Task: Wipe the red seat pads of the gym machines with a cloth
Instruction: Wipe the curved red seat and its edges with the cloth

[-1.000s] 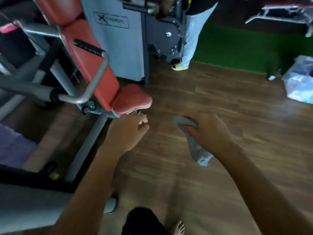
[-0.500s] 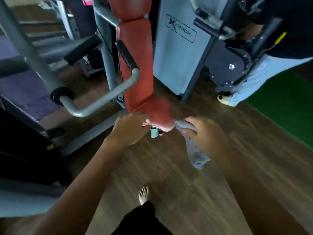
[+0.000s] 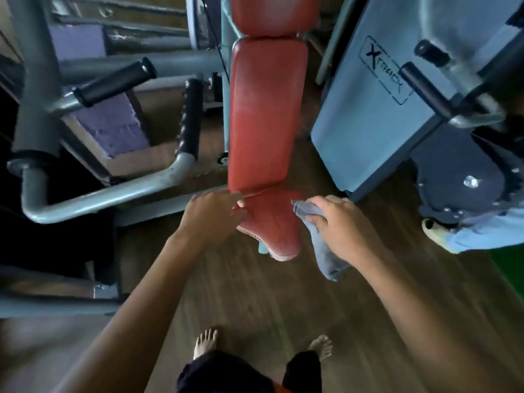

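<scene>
A red seat pad (image 3: 273, 222) sits low in front of me, below a long red back pad (image 3: 266, 114) and a red head pad (image 3: 273, 12). My right hand (image 3: 337, 222) grips a grey cloth (image 3: 323, 251) at the seat's right edge; the cloth's top touches the pad and its tail hangs down beside it. My left hand (image 3: 212, 215) rests on the seat's left edge with fingers bent over the gap between seat and back pad.
A grey handle bar with black grips (image 3: 187, 120) curves at the left of the seat. A grey weight-stack cover marked XTRACK (image 3: 377, 89) stands at the right. Another person's shoe and trouser leg (image 3: 465, 234) are at the far right. Wooden floor (image 3: 255, 302) lies below, with my bare feet.
I have stepped closer and now face the seat straight on. Both hands moved up to the seat pad, the cloth reaching its right edge and the left hand settling on its left edge.
</scene>
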Demonstrator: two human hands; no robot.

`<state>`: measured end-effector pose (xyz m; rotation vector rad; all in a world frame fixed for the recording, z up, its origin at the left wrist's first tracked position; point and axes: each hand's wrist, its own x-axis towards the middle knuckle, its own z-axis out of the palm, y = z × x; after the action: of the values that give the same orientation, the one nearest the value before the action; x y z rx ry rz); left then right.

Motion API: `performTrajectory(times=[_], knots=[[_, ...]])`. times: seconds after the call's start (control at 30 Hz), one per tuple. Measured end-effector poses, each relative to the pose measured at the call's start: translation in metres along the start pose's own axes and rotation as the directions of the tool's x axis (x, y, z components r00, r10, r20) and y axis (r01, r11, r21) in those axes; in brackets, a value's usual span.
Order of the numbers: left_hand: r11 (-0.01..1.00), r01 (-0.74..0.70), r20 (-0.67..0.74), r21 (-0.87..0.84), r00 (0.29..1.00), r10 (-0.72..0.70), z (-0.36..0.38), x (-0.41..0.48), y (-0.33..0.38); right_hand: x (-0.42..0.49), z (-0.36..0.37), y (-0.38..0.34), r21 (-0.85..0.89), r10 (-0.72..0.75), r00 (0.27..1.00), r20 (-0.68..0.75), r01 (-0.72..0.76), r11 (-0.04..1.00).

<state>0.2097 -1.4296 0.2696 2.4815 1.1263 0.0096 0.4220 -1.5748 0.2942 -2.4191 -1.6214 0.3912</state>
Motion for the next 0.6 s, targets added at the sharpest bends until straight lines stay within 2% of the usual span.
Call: performTrajectory(times=[0.1,0.23,0.3,0.47,0.6], knots=[[0.989,0.143,-0.017,-0.028,0.989,-0.144,0.031,0.009,0.022,0.030,0.006,0.045,0.002,-0.110,0.992,0.058,0.110,0.994],[0.929,0.359,0.013,-0.089,0.933,-0.359,0.082,0.017,0.048,0.068,0.024,0.107,0.035,-0.206,0.963,0.173,0.203,0.979],[0.899,0.423,0.025,-0.115,0.906,-0.423,0.113,0.023,0.056,0.084,0.041,0.134,0.076,-0.233,0.952,0.199,0.222,0.972],[0.847,0.515,0.157,-0.133,0.854,-0.496,0.204,0.050,0.052,0.109,0.103,0.188,0.129,-0.240,0.951,0.194,0.218,0.967],[0.832,0.526,0.183,-0.177,0.848,-0.497,0.283,0.084,0.031,0.118,0.180,0.217,0.198,-0.290,0.941,0.176,0.255,0.947]])
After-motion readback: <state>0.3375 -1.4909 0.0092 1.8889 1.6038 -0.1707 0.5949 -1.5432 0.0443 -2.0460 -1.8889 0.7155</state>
